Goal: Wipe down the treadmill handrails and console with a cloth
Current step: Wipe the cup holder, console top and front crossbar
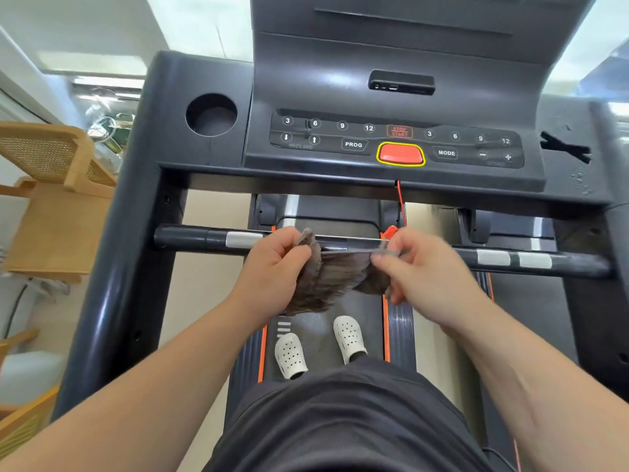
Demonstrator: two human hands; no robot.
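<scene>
1. Two hands hold one cloth (335,270) stretched between them, in front of the crossbar (190,237).
2. Left hand (272,264): fingers curled, gripping the cloth's left edge; bunched fabric hangs below it.
3. Right hand (418,264): thumb and fingers pinch the cloth's right edge; slightly blurred.
4. Cloth: brown-grey and creased, its top edge taut level with the crossbar. Cannot tell whether it touches the bar.
5. Crossbar: dark, horizontal, with silver pads (243,239) left and right of the hands.
6. Console (394,97) sits above the bar, well apart from the cloth. Numbered keys, PROG and MODE keys, and a red button (401,154) with a yellow rim at centre.
7. Red cord (401,202) hangs from under the console toward the right hand.
8. Round cup holder (211,114) at console left; black tape cross (565,148) at console right.
9. Person stands on the belt (316,325) in white perforated shoes (289,356).
10. Wooden chair (51,185) left of the treadmill.
</scene>
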